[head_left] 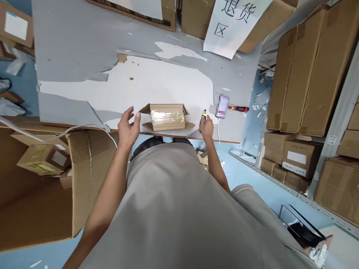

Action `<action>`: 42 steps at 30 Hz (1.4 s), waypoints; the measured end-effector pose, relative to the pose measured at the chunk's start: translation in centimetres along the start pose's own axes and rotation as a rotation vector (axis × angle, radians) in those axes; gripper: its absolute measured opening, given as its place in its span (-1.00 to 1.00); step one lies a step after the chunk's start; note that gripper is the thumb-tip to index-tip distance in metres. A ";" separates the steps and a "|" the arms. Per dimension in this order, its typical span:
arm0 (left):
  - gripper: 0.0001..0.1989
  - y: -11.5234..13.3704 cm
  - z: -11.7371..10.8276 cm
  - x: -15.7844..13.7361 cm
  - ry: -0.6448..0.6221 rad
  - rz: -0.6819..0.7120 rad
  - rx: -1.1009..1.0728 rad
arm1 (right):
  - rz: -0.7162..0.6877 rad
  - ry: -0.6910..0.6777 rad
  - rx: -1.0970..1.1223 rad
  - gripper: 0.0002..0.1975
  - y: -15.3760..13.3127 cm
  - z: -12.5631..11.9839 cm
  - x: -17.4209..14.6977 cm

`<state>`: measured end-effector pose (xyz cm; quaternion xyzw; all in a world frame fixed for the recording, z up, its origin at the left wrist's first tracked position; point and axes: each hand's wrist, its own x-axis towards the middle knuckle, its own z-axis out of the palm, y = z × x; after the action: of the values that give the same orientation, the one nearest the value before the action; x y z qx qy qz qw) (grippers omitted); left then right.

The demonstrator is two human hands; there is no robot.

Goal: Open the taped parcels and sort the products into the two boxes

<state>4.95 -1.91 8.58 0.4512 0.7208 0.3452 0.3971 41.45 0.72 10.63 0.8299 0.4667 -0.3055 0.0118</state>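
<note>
A small brown cardboard box lies near the front edge of the worktable, with shiny clear tape across its upper face. Flaps stick out at both its left and right ends. My left hand hovers just left of the box, fingers apart and holding nothing. To the right of the box, my right hand is closed around a yellow and black utility knife. Its tip points away from my body, and I cannot tell how far the blade is out.
Right of the knife lies a pixelated phone with a white cable, beside a red and black tool handle. The worktable has a torn grey covering. A large open carton stands at left; shelved cartons line the right.
</note>
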 end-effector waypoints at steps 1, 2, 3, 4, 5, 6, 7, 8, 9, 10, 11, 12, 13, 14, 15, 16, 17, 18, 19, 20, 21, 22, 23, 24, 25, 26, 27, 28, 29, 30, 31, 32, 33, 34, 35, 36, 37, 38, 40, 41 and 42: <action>-0.10 -0.5 0.1 0.1 -0.018 -0.063 -0.052 | -0.021 -0.035 0.080 -0.35 -0.5 -0.3 -1.0; -0.08 -0.8 0.2 0.2 -0.040 -0.112 -0.094 | -0.045 -0.076 0.146 -0.30 -1.0 -0.6 -1.9; -0.09 -1.1 0.4 0.3 -0.063 -0.150 -0.125 | -0.070 -0.109 0.187 -0.26 -1.7 -0.8 -2.8; -0.10 -1.4 0.5 0.4 -0.086 -0.181 -0.149 | -0.097 -0.125 0.196 -0.24 -2.5 -1.1 -3.6; -0.12 -1.5 0.6 0.5 -0.107 -0.209 -0.169 | -0.127 -0.122 0.177 -0.23 -3.4 -1.3 -4.3; -0.13 -1.7 0.7 0.7 -0.126 -0.234 -0.190 | -0.159 -0.106 0.141 -0.23 -4.4 -1.4 -4.8; -0.13 -1.9 0.8 0.8 -0.143 -0.258 -0.212 | -0.190 -0.087 0.099 -0.25 -5.5 -1.6 -5.1; -0.12 -2.1 0.9 1.1 -0.155 -0.280 -0.234 | -0.215 -0.074 0.057 -0.26 -6.5 -1.7 -5.2; -0.12 -2.3 1.0 1.3 -0.162 -0.302 -0.256 | -0.231 -0.068 0.019 -0.29 -7.5 -1.7 -5.2; -0.11 -2.7 1.2 1.6 -0.164 -0.328 -0.278 | -0.241 -0.067 -0.014 -0.31 -8.4 -1.7 -5.0; -0.11 -3.1 1.4 1.9 -0.163 -0.361 -0.300 | -0.248 -0.066 -0.039 -0.35 -9.1 -1.7 -4.8; -0.12 -3.6 1.6 2.3 -0.160 -0.406 -0.321 | -0.257 -0.064 -0.055 -0.38 -9.6 -1.6 -4.5; -0.13 -4.2 1.9 2.7 -0.156 -0.463 -0.340 | -0.268 -0.058 -0.059 -0.41 -9.9 -1.4 -4.2; -0.14 -4.7 2.2 3.1 -0.155 -0.528 -0.358 | -0.281 -0.046 -0.052 -0.44 -10.0 -1.2 -3.8; -0.17 -5.3 2.5 3.5 -0.160 -0.596 -0.376 | -0.295 -0.030 -0.036 -0.47 -9.8 -1.0 -3.4; -0.19 -5.7 2.9 3.8 -0.169 -0.659 -0.394 | -0.309 -0.012 -0.013 -0.49 -9.4 -0.7 -2.9; -0.22 -6.1 3.2 4.1 -0.184 -0.711 -0.415 | -0.322 0.003 0.019 -0.51 -8.8 -0.5 -2.4; -0.24 -6.3 3.6 4.4 -0.207 -0.750 -0.440 | -0.333 0.016 0.059 -0.52 -8.2 -0.2 -1.8; -0.25 -6.4 4.0 4.6 -0.235 -0.776 -0.469 | -0.342 0.023 0.107 -0.54 -7.4 0.1 -1.2; -0.25 -6.4 4.3 4.7 -0.267 -0.792 -0.498 | -0.349 0.025 0.160 -0.55 -6.6 0.4 -0.6; -0.25 -6.2 4.7 4.8 -0.300 -0.803 -0.524 | -0.354 0.022 0.217 -0.55 -5.8 0.6 0.0; -0.24 -5.9 5.1 4.9 -0.334 -0.816 -0.547 | -0.357 0.019 0.274 -0.53 -4.9 0.9 0.6; -0.24 -5.5 5.5 5.0 -0.364 -0.831 -0.568 | -0.362 0.016 0.332 -0.51 -4.2 1.2 1.0; -0.26 -5.2 5.9 5.0 -0.386 -0.847 -0.588 | -0.367 0.014 0.388 -0.47 -3.4 1.4 1.4; -0.27 -4.8 6.3 5.1 -0.402 -0.861 -0.608 | -0.370 0.011 0.442 -0.42 -2.7 1.6 1.6; -0.29 -4.5 6.6 5.1 -0.415 -0.869 -0.628 | -0.370 0.006 0.494 -0.36 -2.1 1.7 1.7; -0.30 -4.2 6.9 5.2 -0.428 -0.868 -0.644 | -0.364 -0.004 0.540 -0.29 -1.5 1.7 1.7; -0.30 -4.0 7.1 5.2 -0.443 -0.857 -0.651 | -0.352 -0.018 0.581 -0.22 -0.9 1.7 1.6; -0.29 -3.8 7.2 5.3 -0.457 -0.835 -0.645 | -0.336 -0.034 0.616 -0.16 -0.4 1.5 1.6; -0.28 -3.7 7.1 5.3 -0.464 -0.806 -0.625 | -0.320 -0.053 0.647 -0.12 0.1 1.4 1.5; -0.25 -3.5 6.9 5.4 -0.459 -0.770 -0.594 | -0.307 -0.075 0.678 -0.10 0.5 1.2 1.4; -0.22 -3.2 6.5 5.5 -0.437 -0.729 -0.558 | -0.298 -0.099 0.709 -0.10 0.8 1.1 1.5; -0.19 -2.9 6.0 5.6 -0.403 -0.678 -0.523 | -0.292 -0.126 0.742 -0.11 1.1 1.1 1.5; -0.18 -2.5 5.4 5.7 -0.363 -0.621 -0.492 | -0.287 -0.157 0.776 -0.13 1.3 1.2 1.7; -0.17 -2.1 4.6 5.9 -0.321 -0.561 -0.468 | -0.282 -0.189 0.808 -0.14 1.4 1.4 2.0; -0.17 -1.6 3.7 6.0 -0.284 -0.502 -0.449 | -0.271 -0.218 0.836 -0.15 1.4 1.8 2.4; -0.17 -1.1 2.9 6.2 -0.254 -0.450 -0.435 | -0.253 -0.244 0.858 -0.15 1.3 2.4 2.8; -0.18 -0.6 2.1 6.4 -0.229 -0.406 -0.424 | -0.228 -0.263 0.875 -0.15 1.0 3.2 3.3; -0.21 0.3 0.8 6.8 -0.192 -0.346 -0.403 | -0.183 -0.287 0.893 -0.16 0.4 5.1 4.3; -0.24 0.7 0.5 7.0 -0.180 -0.327 -0.389 | -0.185 -0.299 0.892 -0.17 0.0 6.1 4.8; -0.26 1.0 0.3 7.1 -0.170 -0.315 -0.372 | -0.206 -0.316 0.887 -0.19 -0.3 7.1 5.2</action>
<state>3.62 5.01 7.41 0.2799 0.6704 0.3664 0.5814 39.70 2.72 2.27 0.6479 0.3636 -0.5969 -0.3029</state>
